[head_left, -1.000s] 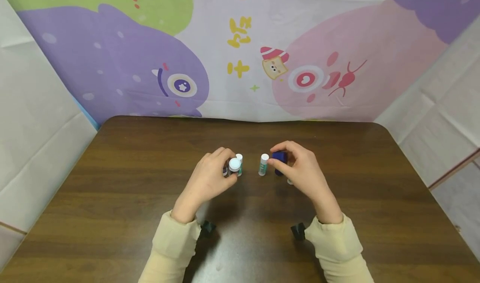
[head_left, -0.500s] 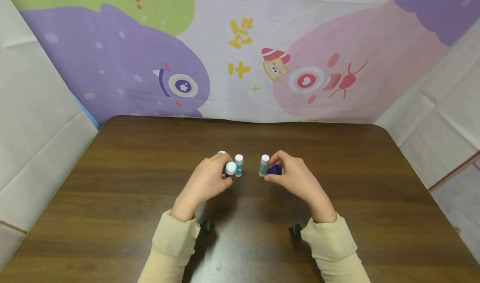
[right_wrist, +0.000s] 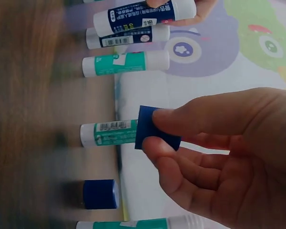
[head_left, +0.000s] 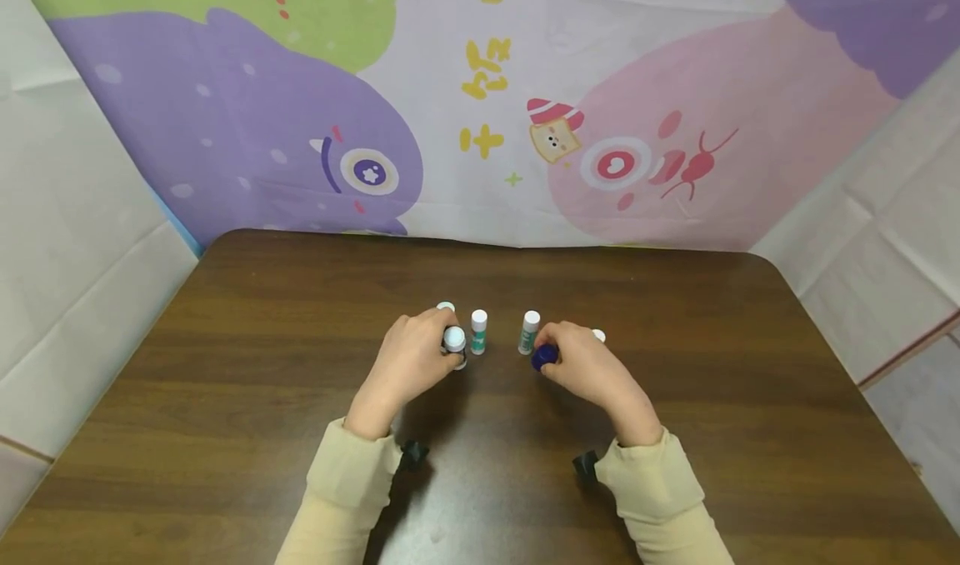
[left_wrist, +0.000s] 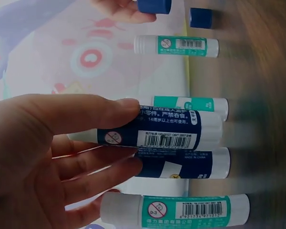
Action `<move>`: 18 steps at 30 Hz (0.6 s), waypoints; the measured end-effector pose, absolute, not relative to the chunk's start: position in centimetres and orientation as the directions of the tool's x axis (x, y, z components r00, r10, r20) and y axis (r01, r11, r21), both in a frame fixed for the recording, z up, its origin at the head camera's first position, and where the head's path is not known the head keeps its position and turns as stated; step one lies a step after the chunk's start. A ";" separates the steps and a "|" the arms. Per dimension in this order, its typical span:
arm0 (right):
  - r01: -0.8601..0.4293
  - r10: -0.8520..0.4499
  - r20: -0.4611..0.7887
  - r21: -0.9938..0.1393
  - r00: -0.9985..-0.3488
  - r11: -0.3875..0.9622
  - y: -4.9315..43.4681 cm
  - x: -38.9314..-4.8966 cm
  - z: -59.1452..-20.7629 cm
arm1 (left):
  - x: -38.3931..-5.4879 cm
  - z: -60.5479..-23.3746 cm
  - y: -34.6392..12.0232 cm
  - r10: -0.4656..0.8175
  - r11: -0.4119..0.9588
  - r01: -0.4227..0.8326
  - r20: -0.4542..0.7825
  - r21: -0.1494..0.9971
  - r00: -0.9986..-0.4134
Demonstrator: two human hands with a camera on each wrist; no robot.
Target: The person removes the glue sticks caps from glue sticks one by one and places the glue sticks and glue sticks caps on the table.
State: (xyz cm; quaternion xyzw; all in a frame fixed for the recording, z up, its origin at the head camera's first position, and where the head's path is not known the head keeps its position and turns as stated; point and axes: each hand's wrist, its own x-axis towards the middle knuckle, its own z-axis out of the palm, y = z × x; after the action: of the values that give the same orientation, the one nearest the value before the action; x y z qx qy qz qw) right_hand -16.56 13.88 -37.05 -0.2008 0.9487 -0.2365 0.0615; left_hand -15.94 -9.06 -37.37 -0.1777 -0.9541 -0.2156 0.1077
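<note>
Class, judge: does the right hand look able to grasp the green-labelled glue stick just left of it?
Probably not: the right hand is close to the green-labelled glue stick, but it pinches a blue cap, which would likely need setting down first.

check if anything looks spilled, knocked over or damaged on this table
Nothing really stands out: the green glue sticks stand upright on the table, with no spill or damage visible. One navy glue stick leans slightly in the right wrist view, but the left hand is holding it, so that hardly looks odd.
</note>
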 end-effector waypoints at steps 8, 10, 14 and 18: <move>-0.317 -0.388 -0.058 -0.473 -0.920 0.822 14.0 -16.8 -37.7 | -16.0 -37.5 -9.0 0.210 0.897 0.289 0.254 0.334 -0.944; -0.288 -0.365 -0.077 -0.475 -0.928 0.832 13.9 -16.9 -37.9 | -16.0 -37.5 -9.1 0.199 0.904 0.275 0.247 0.329 -0.948; -0.259 -0.336 -0.093 -0.459 -0.937 0.850 13.7 -16.9 -38.1 | -16.0 -37.6 -9.2 0.198 0.910 0.267 0.234 0.316 -0.952; -0.249 -0.326 -0.103 -0.448 -0.940 0.859 13.5 -17.0 -38.2 | -16.1 -37.8 -9.1 0.211 0.911 0.274 0.221 0.308 -0.952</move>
State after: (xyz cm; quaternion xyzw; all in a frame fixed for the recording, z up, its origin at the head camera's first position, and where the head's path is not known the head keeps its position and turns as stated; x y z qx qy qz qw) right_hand -16.99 13.54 -38.24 -0.1497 0.9600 -0.2196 0.0878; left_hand -16.09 -9.11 -37.79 -0.1244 -0.9732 -0.1702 0.0920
